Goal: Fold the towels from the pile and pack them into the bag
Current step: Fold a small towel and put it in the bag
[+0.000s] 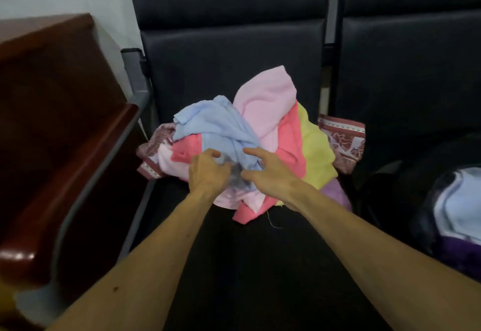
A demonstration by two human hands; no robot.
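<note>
Centrally on the black seat sits the towel pile, with a light blue towel on top. The left hand curls its fingers into that towel's blurred near edge. The right hand, fingers spread, is beside it. A dark bag at the right holds folded cloth.

The pile of towels lies on the middle of a chair seat, in front of its backrest. The left hand and right hand sit side by side on the pile's near side. A wooden armrest stands to the left. On the next seat to the right is what seems to be a bag, with folded towels in it.
</note>
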